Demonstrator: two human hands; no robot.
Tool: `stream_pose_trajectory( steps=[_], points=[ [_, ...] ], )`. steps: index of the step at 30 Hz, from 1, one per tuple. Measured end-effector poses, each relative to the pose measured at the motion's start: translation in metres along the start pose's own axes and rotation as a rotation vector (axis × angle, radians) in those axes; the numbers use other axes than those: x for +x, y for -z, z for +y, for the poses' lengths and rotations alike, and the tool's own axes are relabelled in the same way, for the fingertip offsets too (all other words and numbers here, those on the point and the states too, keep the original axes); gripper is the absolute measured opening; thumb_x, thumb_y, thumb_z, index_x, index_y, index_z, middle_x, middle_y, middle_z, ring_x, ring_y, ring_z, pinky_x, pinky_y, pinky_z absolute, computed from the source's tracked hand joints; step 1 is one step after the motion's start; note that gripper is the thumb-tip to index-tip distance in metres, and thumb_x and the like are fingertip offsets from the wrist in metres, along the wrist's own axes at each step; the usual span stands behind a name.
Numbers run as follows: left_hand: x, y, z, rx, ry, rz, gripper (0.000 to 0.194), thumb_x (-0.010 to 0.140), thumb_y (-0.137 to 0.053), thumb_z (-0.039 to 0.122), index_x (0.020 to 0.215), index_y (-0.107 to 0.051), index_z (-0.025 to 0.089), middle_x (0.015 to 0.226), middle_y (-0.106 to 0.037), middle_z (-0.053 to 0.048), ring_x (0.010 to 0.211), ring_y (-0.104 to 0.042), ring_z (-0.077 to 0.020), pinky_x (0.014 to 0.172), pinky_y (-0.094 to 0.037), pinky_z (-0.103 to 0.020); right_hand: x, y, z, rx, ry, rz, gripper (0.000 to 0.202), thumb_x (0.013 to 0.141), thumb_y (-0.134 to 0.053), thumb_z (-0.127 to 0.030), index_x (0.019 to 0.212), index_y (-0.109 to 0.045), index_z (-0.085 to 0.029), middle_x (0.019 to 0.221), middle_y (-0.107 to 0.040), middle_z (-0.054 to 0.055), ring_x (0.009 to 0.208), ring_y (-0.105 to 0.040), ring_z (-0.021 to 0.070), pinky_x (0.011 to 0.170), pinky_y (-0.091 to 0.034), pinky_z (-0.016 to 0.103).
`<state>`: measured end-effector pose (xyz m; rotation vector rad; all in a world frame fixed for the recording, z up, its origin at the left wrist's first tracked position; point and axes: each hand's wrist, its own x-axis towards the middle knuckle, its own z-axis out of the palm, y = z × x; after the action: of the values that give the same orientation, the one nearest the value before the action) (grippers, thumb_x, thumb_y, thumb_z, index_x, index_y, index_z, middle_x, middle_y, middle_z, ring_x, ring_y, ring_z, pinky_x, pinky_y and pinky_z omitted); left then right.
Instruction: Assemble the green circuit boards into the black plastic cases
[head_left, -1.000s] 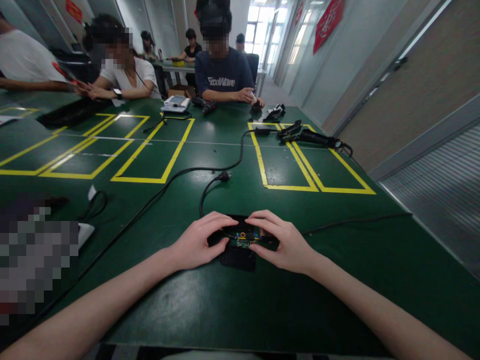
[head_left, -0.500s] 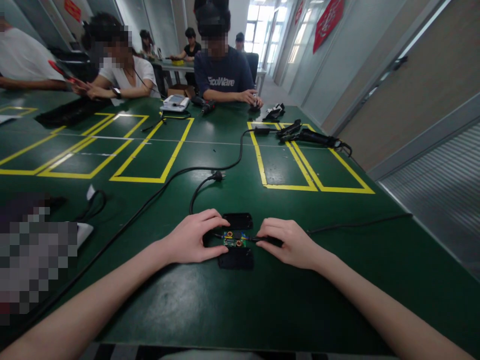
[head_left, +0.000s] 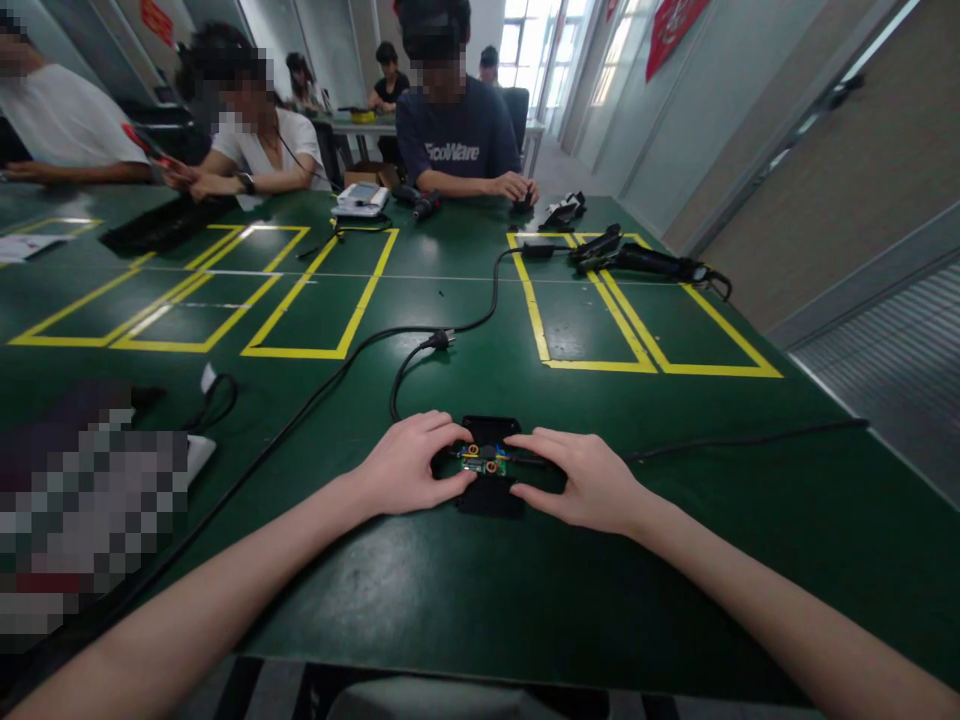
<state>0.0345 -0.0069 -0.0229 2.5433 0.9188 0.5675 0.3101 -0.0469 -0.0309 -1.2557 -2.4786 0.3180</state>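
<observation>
A small green circuit board (head_left: 487,466) with copper coils lies between two black plastic case halves: the far half (head_left: 491,427) and the near half (head_left: 491,497). My left hand (head_left: 412,464) grips the board's left end, thumb on the near edge and fingers on the far edge. Around the right end, my right hand (head_left: 577,478) is open, its thumb and fingers apart on either side of a black cable (head_left: 534,461). Its fingertips are close to the case halves; contact is hard to tell. Another black cable leads off left, partly hidden by my left hand, towards a plug (head_left: 439,341).
A long black cable (head_left: 337,372) crosses the green table (head_left: 390,620). Yellow tape outlines (head_left: 600,368) mark the far side. Black tool-like parts (head_left: 652,262) and a drill (head_left: 424,202) lie farther back. A blurred-out item (head_left: 90,510) is at left. Co-workers sit opposite.
My right hand has opened from its pinch on the cable and spread around the board's right end. My left hand stays at the board. The whole view has shifted slightly.
</observation>
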Motion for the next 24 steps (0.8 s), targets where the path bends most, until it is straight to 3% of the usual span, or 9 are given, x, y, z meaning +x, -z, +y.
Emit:
stream_pose_trajectory(
  steps=[8, 12, 15, 19, 24],
  points=[
    [0.003, -0.003, -0.003, 0.042, 0.025, 0.039, 0.036, 0.096, -0.067, 0.040, 0.124, -0.069, 0.017, 0.098, -0.072, -0.008, 0.090, -0.069, -0.0233, 0.081, -0.055, -0.035, 0.001, -0.002, 0.004, -0.034, 0.043, 0.082, 0.041, 0.097, -0.063, -0.042, 0.131, -0.066, -0.019, 0.106, -0.079, 0.010, 0.086, -0.077, 0.0241, 0.072, -0.060, 0.033],
    [0.004, -0.001, -0.007, -0.058, 0.002, 0.075, 0.030, 0.101, -0.059, 0.031, 0.127, -0.067, 0.017, 0.096, -0.071, -0.006, 0.088, -0.068, -0.0204, 0.081, -0.055, -0.033, 0.001, 0.001, 0.008, 0.040, 0.085, 0.163, 0.036, 0.099, -0.062, -0.036, 0.130, -0.064, -0.017, 0.105, -0.078, 0.010, 0.085, -0.076, 0.0226, 0.070, -0.060, 0.032],
    [0.005, 0.003, -0.010, -0.094, -0.019, 0.113, 0.023, 0.101, -0.057, 0.024, 0.121, -0.068, 0.017, 0.098, -0.070, -0.007, 0.090, -0.067, -0.0198, 0.081, -0.055, -0.032, 0.003, 0.005, 0.009, 0.067, 0.099, 0.229, 0.023, 0.102, -0.057, -0.029, 0.119, -0.066, -0.017, 0.095, -0.076, 0.009, 0.080, -0.074, 0.0208, 0.068, -0.059, 0.030],
    [0.005, 0.011, -0.013, -0.106, -0.057, 0.169, 0.016, 0.103, -0.059, 0.028, 0.107, -0.069, 0.016, 0.097, -0.071, -0.007, 0.089, -0.067, -0.0193, 0.079, -0.054, -0.031, 0.005, 0.011, 0.007, 0.064, 0.092, 0.281, 0.018, 0.105, -0.053, -0.028, 0.101, -0.068, -0.019, 0.084, -0.072, 0.007, 0.074, -0.071, 0.0197, 0.065, -0.055, 0.030],
    [0.001, 0.019, -0.009, -0.167, -0.107, 0.111, 0.016, 0.100, -0.061, 0.029, 0.099, -0.070, 0.016, 0.087, -0.069, -0.005, 0.077, -0.065, -0.0153, 0.070, -0.051, -0.026, 0.002, 0.017, 0.003, 0.081, 0.179, 0.278, 0.017, 0.103, -0.054, -0.025, 0.097, -0.068, -0.018, 0.077, -0.070, 0.005, 0.066, -0.066, 0.0158, 0.059, -0.048, 0.026]
  ],
)
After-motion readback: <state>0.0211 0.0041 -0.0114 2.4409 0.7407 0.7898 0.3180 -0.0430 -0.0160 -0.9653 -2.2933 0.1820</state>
